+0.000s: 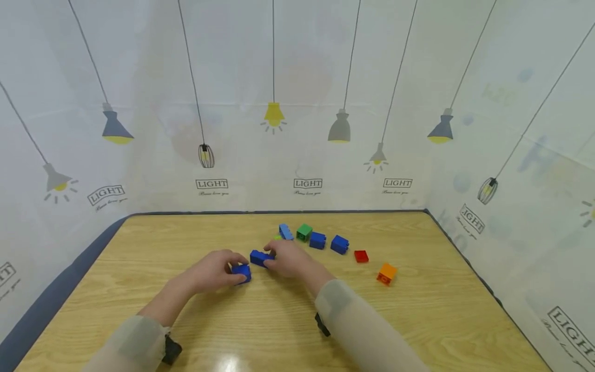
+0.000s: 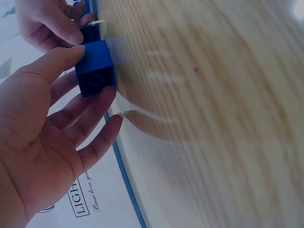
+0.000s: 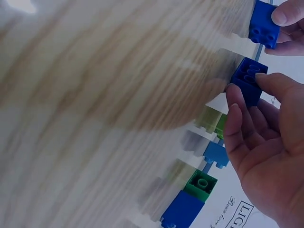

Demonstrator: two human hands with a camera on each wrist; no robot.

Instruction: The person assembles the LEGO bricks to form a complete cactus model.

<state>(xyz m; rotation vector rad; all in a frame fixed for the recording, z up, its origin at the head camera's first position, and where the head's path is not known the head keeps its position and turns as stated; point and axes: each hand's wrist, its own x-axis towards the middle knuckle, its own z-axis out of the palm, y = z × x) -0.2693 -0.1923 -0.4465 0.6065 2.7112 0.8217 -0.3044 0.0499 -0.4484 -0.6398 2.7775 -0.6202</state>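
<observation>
Left hand (image 1: 211,271): half curled, thumb and fingers pinching the left block (image 1: 241,274). That block sits just left of the right block (image 1: 260,258), slightly nearer me, a gap between; its studs face the right block. My right hand (image 1: 290,258): part curled, thumb and fingertips pinching the right block at its right end. Cannot tell whether either block is lifted off the table (image 1: 260,330).

Relative to right block: lime piece (image 1: 278,237), mostly hidden, beyond and slightly right; light-blue block (image 1: 285,232) past it. Then, rightward: green block (image 1: 304,232), first blue block (image 1: 318,240), second blue block (image 1: 340,244), red piece (image 1: 361,256), orange block (image 1: 387,274) farthest right.
</observation>
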